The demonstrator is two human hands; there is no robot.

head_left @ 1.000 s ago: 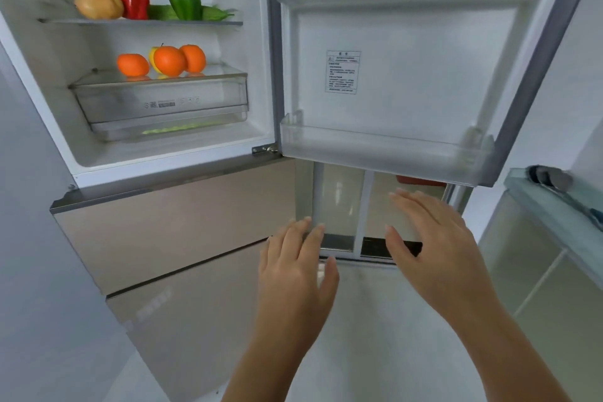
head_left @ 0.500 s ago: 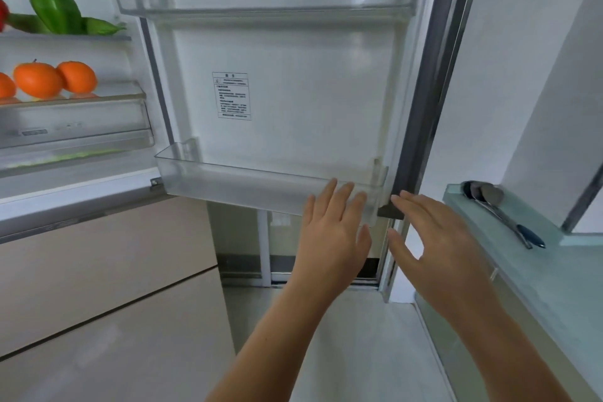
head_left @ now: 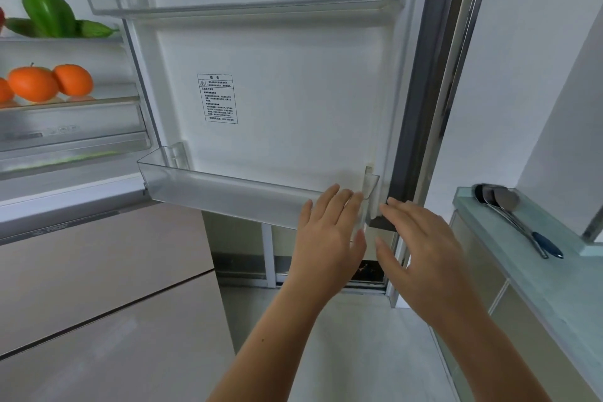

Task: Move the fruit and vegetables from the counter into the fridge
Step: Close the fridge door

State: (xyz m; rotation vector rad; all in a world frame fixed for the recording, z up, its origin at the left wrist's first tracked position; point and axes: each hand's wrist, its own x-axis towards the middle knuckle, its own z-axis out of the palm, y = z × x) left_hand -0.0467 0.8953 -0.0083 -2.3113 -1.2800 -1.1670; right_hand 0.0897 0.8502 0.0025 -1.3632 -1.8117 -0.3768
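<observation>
Two hands, reaching up from the lower centre of the frame, backs toward the camera.
- Left hand (head_left: 329,232): fingers straight and close together, tips overlapping the right end of the lower door bin (head_left: 228,196); contact cannot be told.
- Right hand (head_left: 421,248): fingers straight, slightly apart, tips at the dark lower corner of the fridge door (head_left: 293,91).
- Beige drawer fronts (head_left: 98,271): lower left, shut.
- Counter (head_left: 538,287): right edge of the frame, pale green top; two metal utensils (head_left: 515,219) with dark handles lie on it, bowls toward the wall.
- Fridge door: centre, swung open, white liner facing the camera; printed label (head_left: 217,98) mid-panel; upper door bin (head_left: 228,6) clear, near the top.
- Fridge interior, left of the frame:
  - Upper shelf: green pepper (head_left: 49,13) upright, cucumber (head_left: 94,29) lying behind it, a sliver of something red (head_left: 1,18) at the frame edge.
  - Lower shelf: oranges (head_left: 32,83) side by side, touching, on the glass above the clear crisper drawer (head_left: 65,127).
</observation>
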